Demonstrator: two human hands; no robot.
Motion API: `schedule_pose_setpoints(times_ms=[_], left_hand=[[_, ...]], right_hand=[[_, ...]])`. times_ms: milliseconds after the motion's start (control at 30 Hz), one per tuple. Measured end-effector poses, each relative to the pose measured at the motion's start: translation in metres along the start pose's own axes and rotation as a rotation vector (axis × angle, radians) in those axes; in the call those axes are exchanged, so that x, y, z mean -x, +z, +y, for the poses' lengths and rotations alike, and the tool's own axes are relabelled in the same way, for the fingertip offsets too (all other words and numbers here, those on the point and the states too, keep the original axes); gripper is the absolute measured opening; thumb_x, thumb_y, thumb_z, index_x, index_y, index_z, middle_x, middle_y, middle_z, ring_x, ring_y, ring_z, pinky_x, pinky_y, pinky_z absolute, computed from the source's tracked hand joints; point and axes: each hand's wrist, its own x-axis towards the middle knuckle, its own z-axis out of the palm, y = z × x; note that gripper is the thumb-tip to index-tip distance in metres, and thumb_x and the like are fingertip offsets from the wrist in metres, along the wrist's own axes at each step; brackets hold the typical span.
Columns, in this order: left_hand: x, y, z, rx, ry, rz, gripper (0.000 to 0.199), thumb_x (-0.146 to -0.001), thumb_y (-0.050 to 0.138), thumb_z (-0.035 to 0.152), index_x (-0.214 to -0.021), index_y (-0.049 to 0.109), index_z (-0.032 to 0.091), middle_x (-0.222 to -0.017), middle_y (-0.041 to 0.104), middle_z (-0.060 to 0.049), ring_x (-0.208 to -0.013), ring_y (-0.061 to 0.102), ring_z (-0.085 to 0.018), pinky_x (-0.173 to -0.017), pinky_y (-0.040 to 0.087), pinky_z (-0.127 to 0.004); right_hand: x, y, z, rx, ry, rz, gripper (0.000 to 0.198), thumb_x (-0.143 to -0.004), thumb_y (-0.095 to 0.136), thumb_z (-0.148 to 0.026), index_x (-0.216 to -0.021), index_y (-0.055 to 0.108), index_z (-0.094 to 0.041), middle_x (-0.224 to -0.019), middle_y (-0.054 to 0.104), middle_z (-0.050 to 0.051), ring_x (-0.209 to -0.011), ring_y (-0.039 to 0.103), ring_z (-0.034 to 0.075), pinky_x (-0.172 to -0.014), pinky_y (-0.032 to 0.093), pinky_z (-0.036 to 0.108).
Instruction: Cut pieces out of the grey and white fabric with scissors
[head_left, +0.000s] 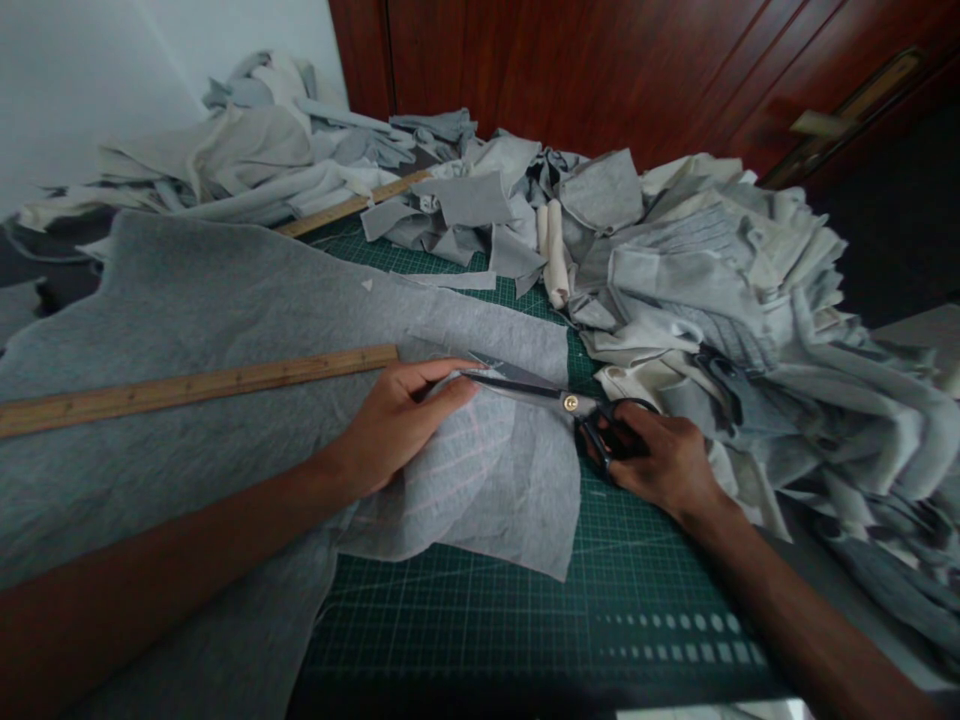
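My right hand is closed round the black handles of a pair of scissors, whose blades point left. Between thumb and fingers, my left hand pinches a folded piece of grey fabric marked with faint pale-pink lines. The blade tips reach the fabric's edge right at my left fingertips, where a few loose threads show. Beneath lies a larger sheet of grey fabric, spread to the left. A wooden ruler rests on that sheet, its right end close to my left hand.
A green cutting mat with a white grid covers the table. Heaped grey and cream cloth fills the right side, with more cloth at the back left. Grey scraps and a second wooden ruler lie behind. A brown door stands beyond.
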Motion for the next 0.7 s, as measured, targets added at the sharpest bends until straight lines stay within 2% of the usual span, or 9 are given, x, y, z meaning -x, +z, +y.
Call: schedule_pose_setpoints(times_ms=[233,500,700], left_hand=[[-0.0001,0.0004,-0.0001,-0.021,-0.034,0.011,0.03,-0.079,0.073,0.044,-0.098,0.081,0.023,-0.068,0.068,0.001,-0.057,0.055,-0.013,-0.047,0.039,-0.021],[0.0019,0.0009,0.0043,0.025,-0.051,-0.007,0.028,-0.078,0.074,0.041,-0.095,0.08,0.021,-0.065,0.065,0.002,-0.053,0.05,-0.01,-0.046,0.036,-0.02],[0.0009,0.0007,0.0042,0.076,-0.051,-0.052,0.022,-0.079,0.074,0.041,-0.082,0.075,0.019,-0.064,0.061,0.002,-0.052,0.048,-0.009,-0.045,0.037,-0.019]], right_hand=[[-0.0038,-0.0054,-0.0021,0.022,0.028,-0.018,0.006,-0.078,0.055,-0.023,-0.078,0.06,-0.021,-0.056,0.06,-0.001,-0.044,0.05,0.012,-0.045,0.033,0.023],[-0.0033,-0.0077,-0.0005,0.056,0.01,-0.007,0.006,-0.079,0.054,-0.021,-0.074,0.058,-0.021,-0.054,0.056,-0.002,-0.044,0.047,0.011,-0.046,0.03,0.024],[-0.0065,-0.0093,-0.0039,0.033,0.018,0.003,0.007,-0.078,0.053,-0.02,-0.073,0.057,-0.022,-0.053,0.056,-0.003,-0.043,0.048,0.011,-0.046,0.03,0.023]])
